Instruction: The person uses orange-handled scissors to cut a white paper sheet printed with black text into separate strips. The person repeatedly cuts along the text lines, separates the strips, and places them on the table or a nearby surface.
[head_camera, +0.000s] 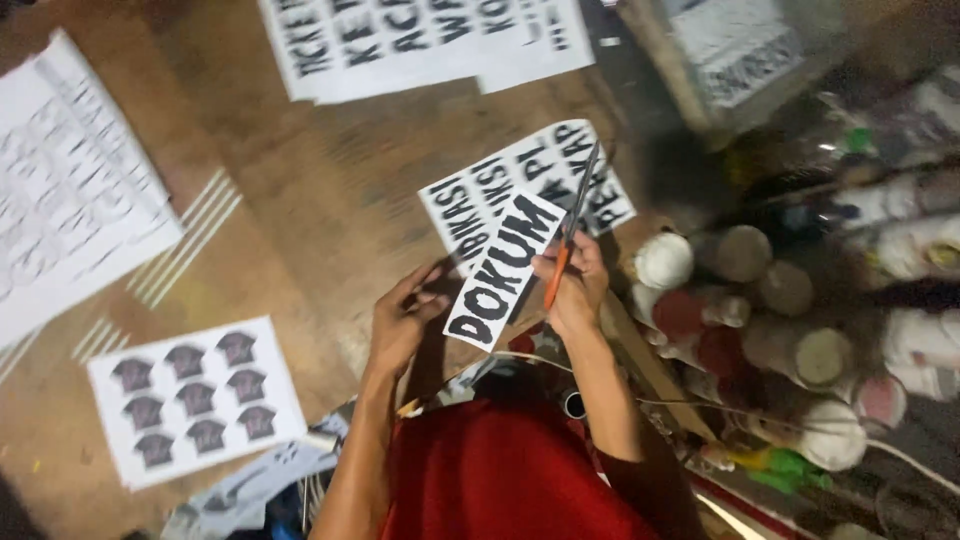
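Observation:
My left hand (402, 318) pinches the lower edge of a white paper strip (503, 269) printed with bold black letters. My right hand (573, 283) grips orange-handled scissors (571, 228), whose blades point up and away past the strip's right side. Just behind the strip, a larger white sheet (520, 180) with rows of black lettering lies on the wooden floor (300, 210). My red clothing fills the bottom centre of the view.
A sheet of small dark shirt pictures (195, 398) lies at lower left. More lettered sheets lie at far left (70, 190) and top centre (420, 40). Several spray cans and jars (790, 320) crowd the right side.

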